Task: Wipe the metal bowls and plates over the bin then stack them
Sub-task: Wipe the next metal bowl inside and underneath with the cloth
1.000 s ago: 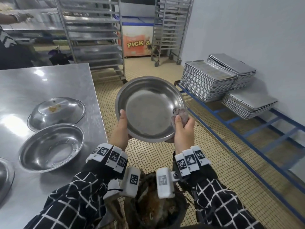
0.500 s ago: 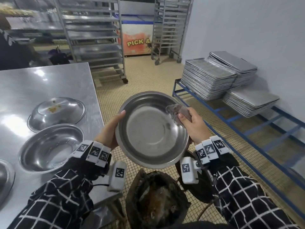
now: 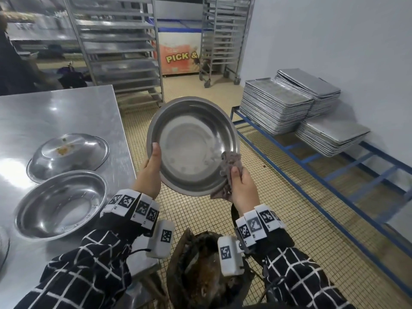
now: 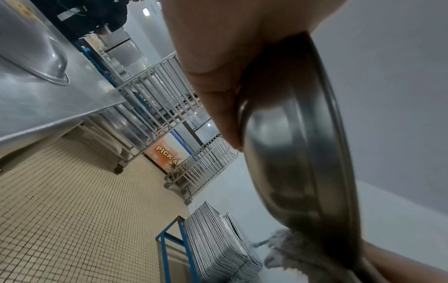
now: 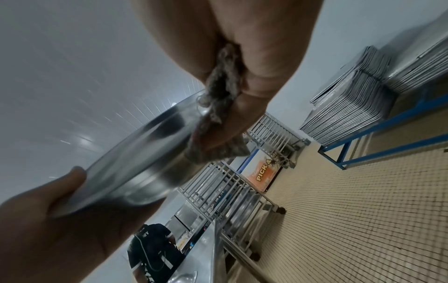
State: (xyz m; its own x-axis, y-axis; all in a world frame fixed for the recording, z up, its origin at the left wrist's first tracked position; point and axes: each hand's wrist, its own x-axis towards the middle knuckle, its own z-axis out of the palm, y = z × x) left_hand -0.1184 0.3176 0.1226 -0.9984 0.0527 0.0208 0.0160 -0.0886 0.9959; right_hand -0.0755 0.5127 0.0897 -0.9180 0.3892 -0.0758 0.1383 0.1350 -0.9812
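A round metal bowl (image 3: pixel 189 143) is held tilted toward me above the bin (image 3: pixel 200 275). My left hand (image 3: pixel 149 168) grips its left rim, thumb inside; the left wrist view shows the bowl's underside (image 4: pixel 290 143). My right hand (image 3: pixel 242 186) holds a grey cloth (image 3: pixel 230 161) pressed over the bowl's lower right rim, the cloth (image 5: pixel 218 107) bunched between thumb and fingers and wrapped round the bowl's edge (image 5: pixel 135 153). On the steel table (image 3: pixel 55 112) sit an upright bowl (image 3: pixel 60 204) and an upturned dish with food bits (image 3: pixel 69 155).
Stacks of metal trays (image 3: pixel 289 103) rest on a blue frame (image 3: pixel 312 166) at the right wall. Wheeled racks (image 3: pixel 118 47) stand behind the table. A person in dark clothes (image 5: pixel 155 247) stands beyond the table. Another dish's rim (image 3: pixel 3 246) shows at the left edge.
The cloth hand went from the bowl's lower right rim up to the upper right and back down to the lower right rim. The bowl dipped, then rose again.
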